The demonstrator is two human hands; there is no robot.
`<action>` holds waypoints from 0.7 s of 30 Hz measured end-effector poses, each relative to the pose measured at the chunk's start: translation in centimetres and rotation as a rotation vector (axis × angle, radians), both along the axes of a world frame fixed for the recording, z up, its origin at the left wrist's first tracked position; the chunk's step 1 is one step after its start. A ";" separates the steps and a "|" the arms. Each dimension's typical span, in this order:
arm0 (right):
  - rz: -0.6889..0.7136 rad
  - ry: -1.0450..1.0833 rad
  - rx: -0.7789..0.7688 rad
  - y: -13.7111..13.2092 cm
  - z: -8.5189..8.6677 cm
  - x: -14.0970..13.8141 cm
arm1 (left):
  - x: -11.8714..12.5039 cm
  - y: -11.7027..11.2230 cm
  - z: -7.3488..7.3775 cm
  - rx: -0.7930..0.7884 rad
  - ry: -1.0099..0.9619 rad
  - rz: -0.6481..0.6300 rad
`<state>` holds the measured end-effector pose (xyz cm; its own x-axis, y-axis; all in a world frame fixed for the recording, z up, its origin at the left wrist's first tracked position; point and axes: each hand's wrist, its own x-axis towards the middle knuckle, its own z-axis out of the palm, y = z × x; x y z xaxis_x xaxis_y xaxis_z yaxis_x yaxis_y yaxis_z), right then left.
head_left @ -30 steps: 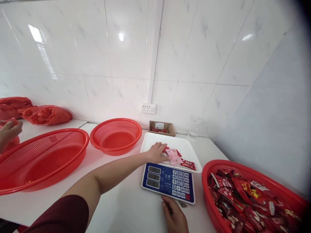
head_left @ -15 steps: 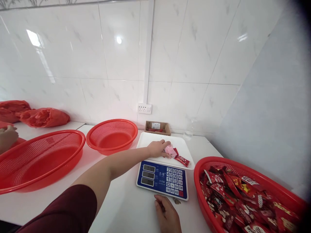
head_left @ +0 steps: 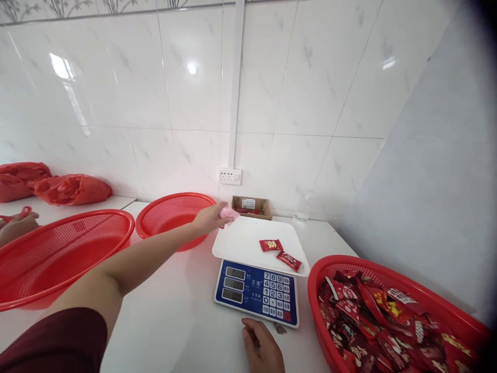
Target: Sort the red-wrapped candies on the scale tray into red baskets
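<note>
A pink packet (head_left: 230, 213) is pinched in the left hand (head_left: 209, 218), between the white weighing tray (head_left: 236, 241) and the middle red basket (head_left: 151, 228); half a second earlier, that hand was over the tray's candies. Two red packets (head_left: 289, 261) now lie uncovered there, just touching or nearly so. The right hand (head_left: 264, 348), fingers loosely curled, rests before the blue scale panel (head_left: 257, 293); whether it holds anything cannot be told. Right, a heaped red basket (head_left: 316, 290); left, a larger basket (head_left: 130, 228) and a co-worker's hand (head_left: 19, 228). Along the white table (head_left: 174, 326) stand a cardboard box (head_left: 266, 210) and red bags (head_left: 73, 189), backed by a marbled tile wall (head_left: 194, 103) with a socket (head_left: 230, 176).
</note>
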<state>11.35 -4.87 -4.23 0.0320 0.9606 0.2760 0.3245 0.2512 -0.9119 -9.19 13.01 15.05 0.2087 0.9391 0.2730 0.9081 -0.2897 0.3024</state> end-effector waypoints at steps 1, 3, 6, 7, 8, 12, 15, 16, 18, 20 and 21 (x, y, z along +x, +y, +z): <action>0.005 -0.005 0.002 0.0 -0.2 0.0 | -1.4 -0.2 0.3 -0.004 0.009 0.038; 0.012 -0.016 0.008 0.1 -0.5 0.0 | -4.0 -0.6 0.5 -0.025 0.037 0.103; 0.015 -0.017 0.019 0.2 -0.8 0.0 | -6.7 -1.2 0.3 -0.044 0.099 0.154; 0.015 -0.014 0.019 0.2 -0.9 0.0 | -7.0 -1.3 0.1 -0.039 0.119 0.154; 0.015 -0.011 0.017 0.2 -0.9 -0.1 | -7.1 -1.4 -0.1 -0.029 0.136 0.145; 0.018 0.008 0.005 0.2 -0.9 -0.2 | -4.2 -1.4 -1.3 -0.001 0.169 0.000; 0.015 0.017 -0.005 0.2 -0.9 -0.2 | 0.5 -0.9 -2.6 -0.049 0.191 -0.199; 0.015 0.017 -0.008 0.1 -0.9 -0.2 | 2.4 -0.7 -3.1 -0.078 0.199 -0.265; 0.020 0.014 -0.007 0.1 -0.9 -0.1 | 6.1 -0.4 -4.1 -0.123 0.208 -0.375; 0.016 0.008 -0.006 0.1 -1.0 0.0 | 9.8 -0.2 -4.9 -0.143 0.213 -0.457; 0.011 0.007 -0.005 0.1 -1.0 0.0 | 11.4 -0.2 -5.2 -0.145 0.216 -0.494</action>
